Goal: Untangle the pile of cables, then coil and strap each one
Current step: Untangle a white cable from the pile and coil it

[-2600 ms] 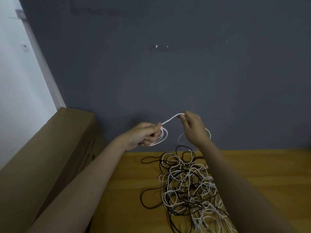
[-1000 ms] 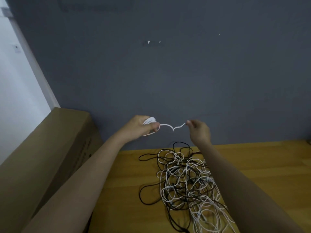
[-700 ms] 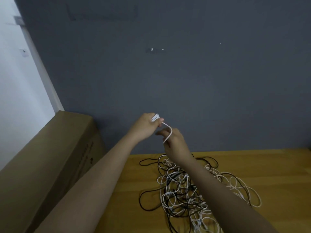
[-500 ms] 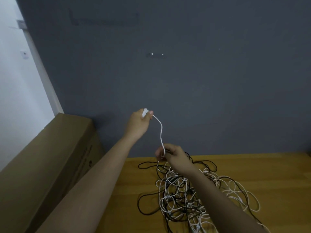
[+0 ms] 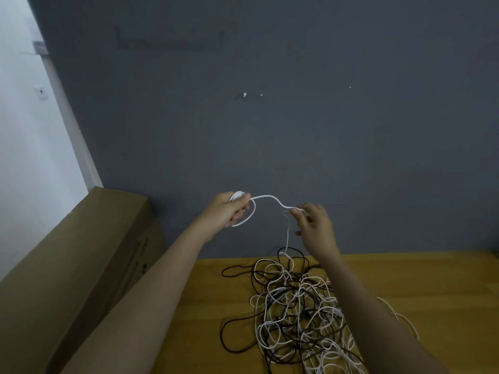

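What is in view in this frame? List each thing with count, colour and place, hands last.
white cable: one, white, held up between both hands; a strand hangs down to the pile
small coil: one, white, wound loops in the left hand
pile of cables: one tangle, white and black strands, count not clear, on the table
table: one, yellow-brown wood, against the wall
cardboard box: one, brown, left of the table
wall: grey, behind the table; a white wall at far left
left hand: one, grips the coil
right hand: one, its fingers pinch the cable
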